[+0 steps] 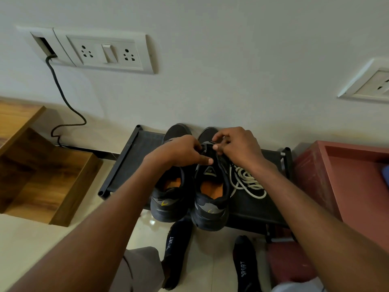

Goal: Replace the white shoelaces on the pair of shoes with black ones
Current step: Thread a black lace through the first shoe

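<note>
Both hands pinch, apparently, black lace atop right shoe; white laces beside.

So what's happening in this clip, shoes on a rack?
A person works with both hands on the right shoe of a dark pair on a low black rack. The left hand and right hand pinch at the lacing area near its toe. White laces lie loose in a heap beside that shoe. The left shoe sits alongside.
</note>
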A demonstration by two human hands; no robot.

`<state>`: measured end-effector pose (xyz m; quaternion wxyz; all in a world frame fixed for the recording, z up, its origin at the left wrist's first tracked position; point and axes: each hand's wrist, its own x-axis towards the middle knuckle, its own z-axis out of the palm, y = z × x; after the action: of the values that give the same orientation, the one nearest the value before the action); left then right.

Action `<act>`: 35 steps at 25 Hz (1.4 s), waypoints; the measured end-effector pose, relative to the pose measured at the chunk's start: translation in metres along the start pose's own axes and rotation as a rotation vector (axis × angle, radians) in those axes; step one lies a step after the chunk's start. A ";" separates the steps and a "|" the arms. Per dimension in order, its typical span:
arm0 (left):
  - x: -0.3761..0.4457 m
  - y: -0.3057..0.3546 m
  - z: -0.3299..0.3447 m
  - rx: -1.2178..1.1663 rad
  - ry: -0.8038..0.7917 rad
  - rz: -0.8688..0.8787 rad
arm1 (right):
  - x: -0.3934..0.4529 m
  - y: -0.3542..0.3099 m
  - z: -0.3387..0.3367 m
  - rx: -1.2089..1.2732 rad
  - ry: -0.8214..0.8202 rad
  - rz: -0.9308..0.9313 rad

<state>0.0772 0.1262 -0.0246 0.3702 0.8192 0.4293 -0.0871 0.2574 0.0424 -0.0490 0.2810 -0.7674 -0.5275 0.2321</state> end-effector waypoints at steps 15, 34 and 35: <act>-0.005 0.004 -0.008 -0.159 -0.038 -0.021 | 0.000 -0.003 0.026 0.047 -0.008 0.148; 0.027 0.022 0.021 -0.113 0.460 -0.288 | 0.004 -0.006 0.019 0.120 -0.177 0.158; 0.024 0.023 0.016 -0.129 0.513 -0.250 | 0.003 -0.006 0.018 0.037 -0.202 0.120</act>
<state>0.1129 0.1223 -0.0350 0.2873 0.7299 0.6111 0.1055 0.2425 0.0508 -0.0585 0.2259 -0.7650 -0.5019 0.3345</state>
